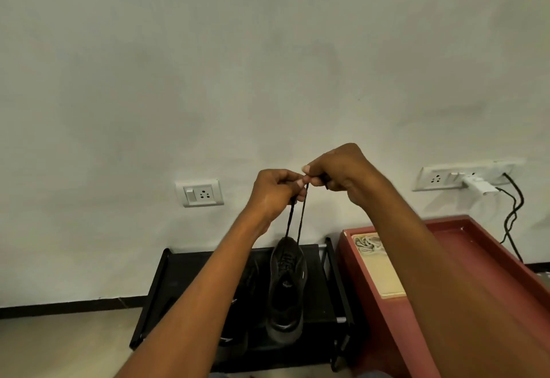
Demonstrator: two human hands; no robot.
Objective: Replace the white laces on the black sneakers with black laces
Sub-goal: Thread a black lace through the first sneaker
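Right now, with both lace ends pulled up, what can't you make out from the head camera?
- Second sneaker: mostly hidden behind the left forearm; its laces cannot be told.
- Lace ends: buried inside the left hand and right hand; the black lace shows only below them.
- Eyelets of the held sneaker: too dark to count.
- White laces on the red table: partly covered by the right forearm.

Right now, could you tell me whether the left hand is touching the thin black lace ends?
Touching: the head view shows the left hand pinching the black lace ends.

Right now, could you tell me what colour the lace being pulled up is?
Black lace, clearest in the head view.
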